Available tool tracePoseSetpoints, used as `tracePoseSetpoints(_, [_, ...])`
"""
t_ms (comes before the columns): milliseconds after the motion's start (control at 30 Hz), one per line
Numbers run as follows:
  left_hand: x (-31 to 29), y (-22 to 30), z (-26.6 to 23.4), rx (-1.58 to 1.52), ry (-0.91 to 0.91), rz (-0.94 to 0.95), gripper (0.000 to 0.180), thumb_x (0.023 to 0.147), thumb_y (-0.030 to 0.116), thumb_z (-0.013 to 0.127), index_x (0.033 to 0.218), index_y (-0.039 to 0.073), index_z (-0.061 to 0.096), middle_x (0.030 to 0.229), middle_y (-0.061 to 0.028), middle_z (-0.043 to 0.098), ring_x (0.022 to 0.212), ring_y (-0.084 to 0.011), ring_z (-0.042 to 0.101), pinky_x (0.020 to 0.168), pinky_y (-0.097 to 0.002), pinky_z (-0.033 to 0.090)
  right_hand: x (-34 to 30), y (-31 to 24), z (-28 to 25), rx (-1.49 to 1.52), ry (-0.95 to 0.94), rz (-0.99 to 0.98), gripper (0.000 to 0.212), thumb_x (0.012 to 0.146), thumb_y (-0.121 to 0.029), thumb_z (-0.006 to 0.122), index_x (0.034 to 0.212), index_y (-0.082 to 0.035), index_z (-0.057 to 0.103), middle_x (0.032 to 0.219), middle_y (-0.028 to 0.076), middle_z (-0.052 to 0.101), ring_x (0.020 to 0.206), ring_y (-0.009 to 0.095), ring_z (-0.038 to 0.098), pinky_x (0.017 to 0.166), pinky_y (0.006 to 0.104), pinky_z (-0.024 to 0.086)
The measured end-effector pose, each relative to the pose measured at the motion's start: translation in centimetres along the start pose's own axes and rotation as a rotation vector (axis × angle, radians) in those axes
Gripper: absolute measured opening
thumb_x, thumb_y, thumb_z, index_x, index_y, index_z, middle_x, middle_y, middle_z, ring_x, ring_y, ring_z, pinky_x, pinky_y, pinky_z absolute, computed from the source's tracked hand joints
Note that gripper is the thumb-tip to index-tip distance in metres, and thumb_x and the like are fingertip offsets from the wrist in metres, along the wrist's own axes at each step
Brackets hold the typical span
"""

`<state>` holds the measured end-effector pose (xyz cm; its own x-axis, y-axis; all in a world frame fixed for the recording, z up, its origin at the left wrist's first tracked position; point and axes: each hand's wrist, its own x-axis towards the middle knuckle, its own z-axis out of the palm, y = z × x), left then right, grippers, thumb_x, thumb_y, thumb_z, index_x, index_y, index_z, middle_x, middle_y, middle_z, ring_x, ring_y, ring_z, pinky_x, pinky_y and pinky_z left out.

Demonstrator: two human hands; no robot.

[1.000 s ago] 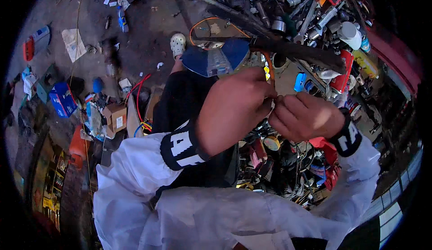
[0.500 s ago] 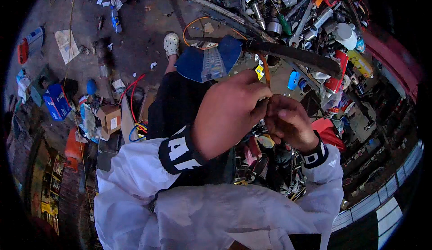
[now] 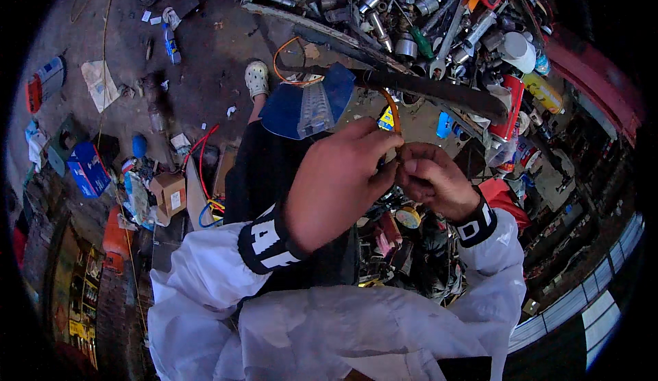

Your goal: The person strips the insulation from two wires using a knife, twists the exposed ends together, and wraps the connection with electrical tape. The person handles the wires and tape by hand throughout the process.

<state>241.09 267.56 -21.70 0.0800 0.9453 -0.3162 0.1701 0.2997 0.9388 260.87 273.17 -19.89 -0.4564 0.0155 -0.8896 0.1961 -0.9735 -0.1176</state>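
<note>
A thin orange hose (image 3: 395, 115) comes down from above into the fingers of both hands. My left hand (image 3: 336, 179) pinches it near its end, thumb and forefinger pressed together. Right beside it, my right hand (image 3: 439, 181) is closed, its thumb and fingertips meeting at the same spot. The hose end and any fitting on it are hidden between the fingertips. Beyond my left hand, over my knee, lies a blue flared sheet (image 3: 281, 107) with a clear ridged strip (image 3: 316, 110) down its middle.
A dark bar (image 3: 439, 93) crosses beyond my hands. Behind it, a metal-edged tray (image 3: 308, 19) holds heaped sockets, wrenches and a green-handled screwdriver (image 3: 421, 43). A red can (image 3: 508, 110) stands at the right. On the left floor are a blue box (image 3: 89, 175) and a cardboard box (image 3: 168, 192).
My hands have shifted slightly left and down in the picture, and the fingertips stay together. More of the orange hose shows above them. The background has shifted a little left.
</note>
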Motion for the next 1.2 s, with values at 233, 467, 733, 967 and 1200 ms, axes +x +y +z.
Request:
tracePoseSetpoints(233, [0.1,-0.1,-0.1,-0.022,-0.071,-0.015,0.022,0.074,0.002,0.071,0.095,0.005,0.065,0.082,-0.0122,0.057,0.072,-0.0303,0.061,0.062,-0.0353,0.049,-0.6,-0.8,0.5,-0.802,0.179,-0.360,0.014,0.080,-0.011,0.065,0.078,-0.002,0.055,0.068,0.003,0.054,0.058,0.013,0.050,0.053,0.0285,0.040])
tracePoseSetpoints(467, [0.3,0.2,0.4,-0.019,-0.051,0.008,0.018,0.072,0.004,0.071,0.089,0.004,0.065,0.080,-0.0127,0.057,0.072,-0.0317,0.059,0.062,-0.0380,0.049,-1.8,-2.8,1.3,-1.898,0.130,-0.884,0.016,0.065,-0.014,0.066,0.076,-0.006,0.057,0.069,0.006,0.051,0.065,0.022,0.056,0.054,0.0334,0.045])
tracePoseSetpoints(733, [0.6,0.9,1.0,-0.030,-0.002,-0.013,0.018,0.071,0.004,0.072,0.087,0.004,0.066,0.080,-0.0121,0.057,0.072,-0.0298,0.060,0.060,-0.0365,0.048,-1.6,-6.1,0.1,-2.532,-0.144,-1.495,0.016,0.064,-0.018,0.059,0.077,-0.008,0.060,0.077,0.002,0.057,0.069,0.013,0.055,0.050,0.0229,0.037])
tracePoseSetpoints(967, [0.2,0.4,0.4,-0.069,0.030,-0.009,0.016,0.073,0.002,0.073,0.087,0.005,0.066,0.080,-0.0102,0.058,0.071,-0.0260,0.060,0.060,-0.0330,0.047,-1.0,-2.8,-1.2,-1.684,0.162,-1.147,0.021,0.076,-0.013,0.069,0.094,-0.004,0.064,0.080,0.002,0.060,0.070,0.013,0.056,0.059,0.0284,0.047])
tracePoseSetpoints(1200, [-0.1,-0.2,0.4,-0.083,0.047,0.067,0.018,0.072,0.000,0.074,0.087,0.005,0.066,0.080,-0.0097,0.058,0.073,-0.0254,0.060,0.063,-0.0329,0.048,-0.7,3.0,-0.4,0.087,0.063,-0.356,0.033,0.094,-0.030,0.061,0.108,-0.001,0.055,0.082,0.003,0.057,0.072,0.011,0.054,0.060,0.0245,0.041])
